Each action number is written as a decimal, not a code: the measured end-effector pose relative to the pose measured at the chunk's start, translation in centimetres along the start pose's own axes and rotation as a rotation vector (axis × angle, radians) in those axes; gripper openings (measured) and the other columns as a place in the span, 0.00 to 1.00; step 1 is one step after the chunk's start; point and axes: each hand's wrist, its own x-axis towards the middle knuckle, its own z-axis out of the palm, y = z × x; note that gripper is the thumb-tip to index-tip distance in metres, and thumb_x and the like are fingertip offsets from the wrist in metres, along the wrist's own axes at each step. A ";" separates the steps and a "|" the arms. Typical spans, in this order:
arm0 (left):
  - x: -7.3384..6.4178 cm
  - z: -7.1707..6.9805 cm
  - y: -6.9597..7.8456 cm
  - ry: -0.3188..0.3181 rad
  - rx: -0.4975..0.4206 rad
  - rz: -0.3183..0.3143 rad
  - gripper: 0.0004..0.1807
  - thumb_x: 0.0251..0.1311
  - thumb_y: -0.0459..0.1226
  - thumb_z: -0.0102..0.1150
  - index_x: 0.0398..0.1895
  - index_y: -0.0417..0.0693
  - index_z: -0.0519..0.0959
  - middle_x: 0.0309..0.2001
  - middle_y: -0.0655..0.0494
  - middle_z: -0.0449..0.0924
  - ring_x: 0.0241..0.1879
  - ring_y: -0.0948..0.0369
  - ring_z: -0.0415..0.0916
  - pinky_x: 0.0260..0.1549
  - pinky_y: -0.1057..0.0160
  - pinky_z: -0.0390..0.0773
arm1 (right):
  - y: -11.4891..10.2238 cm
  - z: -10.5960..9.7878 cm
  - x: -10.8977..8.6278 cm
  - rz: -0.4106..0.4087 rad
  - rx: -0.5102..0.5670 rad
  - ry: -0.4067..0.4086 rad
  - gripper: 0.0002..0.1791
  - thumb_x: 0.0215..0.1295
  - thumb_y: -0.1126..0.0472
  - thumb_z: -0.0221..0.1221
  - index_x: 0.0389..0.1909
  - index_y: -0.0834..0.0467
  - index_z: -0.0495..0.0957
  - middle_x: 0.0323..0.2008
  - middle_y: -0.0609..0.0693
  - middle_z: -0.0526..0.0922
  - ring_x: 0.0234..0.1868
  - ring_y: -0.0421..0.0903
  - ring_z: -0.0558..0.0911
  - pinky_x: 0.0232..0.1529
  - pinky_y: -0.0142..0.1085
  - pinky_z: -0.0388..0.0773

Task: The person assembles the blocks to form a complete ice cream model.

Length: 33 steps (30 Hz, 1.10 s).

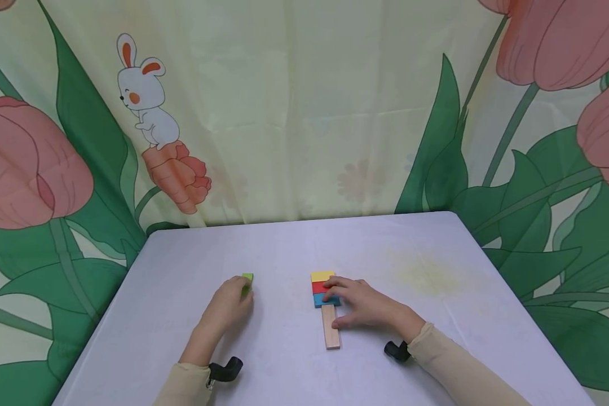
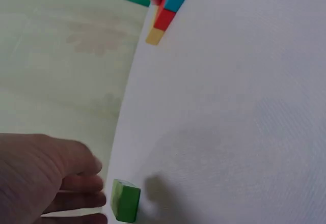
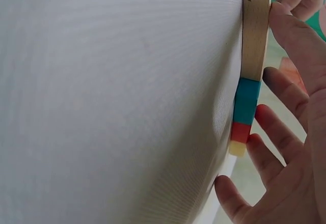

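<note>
A green block (image 1: 247,283) lies on the left part of the table, with my left hand (image 1: 230,301) right at it. In the left wrist view the fingers are loosely extended, their tips close beside the block. At the middle, a yellow block (image 1: 322,276), a red block (image 1: 318,287) and a blue block (image 1: 326,300) lie in a row, with a long plain wooden block (image 1: 330,332) below the blue one like a stem. My right hand (image 1: 360,304) spreads over the row's right side, fingertips touching the coloured blocks and thumb at the wooden block. Its fingers partly cover the red and blue ones.
A white cloth covers the table (image 1: 284,366), with a faint yellowish stain (image 1: 431,273) at the right. Behind it hangs a curtain (image 1: 304,113) printed with tulips and a rabbit. Black wrist mounts (image 1: 225,370) stick out at both sleeves.
</note>
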 end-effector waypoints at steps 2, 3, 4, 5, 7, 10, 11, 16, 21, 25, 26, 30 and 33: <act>0.2 0.1 0.1 0.058 0.017 -0.056 0.16 0.64 0.35 0.64 0.51 0.32 0.82 0.50 0.37 0.83 0.49 0.43 0.80 0.48 0.45 0.83 | 0.0 -0.1 0.0 -0.007 0.001 0.004 0.28 0.57 0.39 0.73 0.58 0.39 0.79 0.74 0.41 0.67 0.77 0.48 0.65 0.70 0.55 0.64; 0.3 0.2 0.1 0.077 0.031 -0.088 0.18 0.63 0.35 0.65 0.52 0.32 0.82 0.50 0.36 0.83 0.48 0.43 0.80 0.46 0.45 0.83 | 0.1 -0.1 0.0 -0.013 0.003 0.007 0.28 0.57 0.39 0.73 0.58 0.39 0.79 0.73 0.41 0.67 0.77 0.48 0.65 0.70 0.55 0.64; 0.3 0.2 0.0 0.089 0.046 -0.122 0.19 0.62 0.36 0.66 0.52 0.32 0.82 0.49 0.36 0.83 0.47 0.43 0.79 0.44 0.45 0.83 | 0.0 -0.1 0.0 -0.016 0.003 0.006 0.28 0.57 0.39 0.73 0.58 0.39 0.79 0.74 0.41 0.68 0.77 0.48 0.65 0.70 0.55 0.64; 0.4 0.2 -0.1 0.091 0.058 -0.152 0.20 0.61 0.36 0.67 0.52 0.32 0.82 0.49 0.37 0.83 0.46 0.44 0.79 0.42 0.46 0.83 | 0.0 0.0 0.1 -0.018 0.000 0.006 0.28 0.58 0.38 0.73 0.58 0.39 0.79 0.74 0.41 0.67 0.77 0.48 0.65 0.69 0.55 0.64; 0.4 0.3 -0.2 0.087 0.091 -0.187 0.21 0.60 0.38 0.69 0.52 0.33 0.82 0.46 0.38 0.83 0.43 0.45 0.79 0.39 0.47 0.83 | 0.0 0.0 0.1 -0.020 0.000 0.006 0.28 0.58 0.38 0.73 0.58 0.39 0.79 0.74 0.41 0.67 0.77 0.48 0.65 0.70 0.55 0.64; 0.7 0.4 -0.3 0.083 0.133 -0.187 0.20 0.59 0.39 0.69 0.49 0.35 0.84 0.41 0.42 0.84 0.38 0.47 0.78 0.33 0.50 0.80 | 0.1 0.1 0.1 -0.005 -0.008 0.000 0.28 0.58 0.38 0.72 0.58 0.38 0.79 0.74 0.40 0.67 0.77 0.47 0.64 0.71 0.54 0.64; 0.8 0.4 -0.3 0.087 0.144 -0.181 0.19 0.58 0.39 0.69 0.49 0.35 0.84 0.40 0.42 0.85 0.36 0.48 0.78 0.31 0.51 0.80 | 0.1 0.1 0.1 -0.002 -0.007 0.000 0.28 0.58 0.38 0.73 0.58 0.38 0.79 0.74 0.40 0.67 0.77 0.47 0.64 0.71 0.54 0.64; 1.2 0.4 -0.1 0.144 0.182 -0.131 0.13 0.57 0.35 0.70 0.44 0.39 0.87 0.39 0.43 0.86 0.34 0.50 0.78 0.30 0.52 0.80 | 0.1 0.1 0.0 0.007 0.014 -0.001 0.27 0.58 0.38 0.73 0.58 0.38 0.79 0.74 0.40 0.67 0.77 0.47 0.64 0.70 0.54 0.63; 1.7 0.6 0.1 0.175 0.224 -0.085 0.09 0.56 0.32 0.70 0.41 0.42 0.88 0.41 0.44 0.87 0.37 0.47 0.81 0.34 0.48 0.82 | 0.0 0.2 0.0 0.012 0.019 -0.001 0.28 0.58 0.38 0.73 0.58 0.38 0.79 0.74 0.39 0.67 0.78 0.47 0.63 0.71 0.55 0.63; 2.5 0.8 0.5 0.175 0.255 -0.068 0.05 0.56 0.31 0.69 0.36 0.43 0.90 0.37 0.47 0.88 0.36 0.48 0.80 0.35 0.49 0.81 | 0.0 0.2 0.0 0.017 0.016 -0.001 0.28 0.58 0.38 0.73 0.58 0.38 0.79 0.74 0.39 0.66 0.78 0.47 0.63 0.71 0.56 0.63; 2.7 0.8 0.6 0.174 0.259 -0.061 0.04 0.56 0.30 0.68 0.34 0.43 0.90 0.35 0.48 0.87 0.35 0.48 0.80 0.35 0.49 0.80 | 0.0 0.2 0.0 0.019 0.016 -0.001 0.27 0.58 0.38 0.73 0.58 0.38 0.79 0.74 0.39 0.67 0.78 0.48 0.63 0.71 0.56 0.63; 3.6 0.9 1.1 0.171 0.268 -0.029 0.05 0.56 0.29 0.67 0.30 0.45 0.90 0.30 0.50 0.87 0.32 0.50 0.79 0.33 0.51 0.78 | 0.1 0.1 0.0 0.017 0.023 -0.002 0.27 0.58 0.39 0.73 0.58 0.39 0.79 0.74 0.40 0.67 0.77 0.49 0.63 0.71 0.57 0.64; 4.1 1.0 1.3 0.162 0.268 -0.011 0.04 0.56 0.30 0.68 0.29 0.46 0.91 0.29 0.52 0.88 0.31 0.50 0.79 0.32 0.51 0.77 | 0.1 0.1 0.0 0.011 0.038 -0.004 0.27 0.58 0.40 0.73 0.58 0.40 0.79 0.74 0.41 0.67 0.77 0.50 0.64 0.71 0.59 0.65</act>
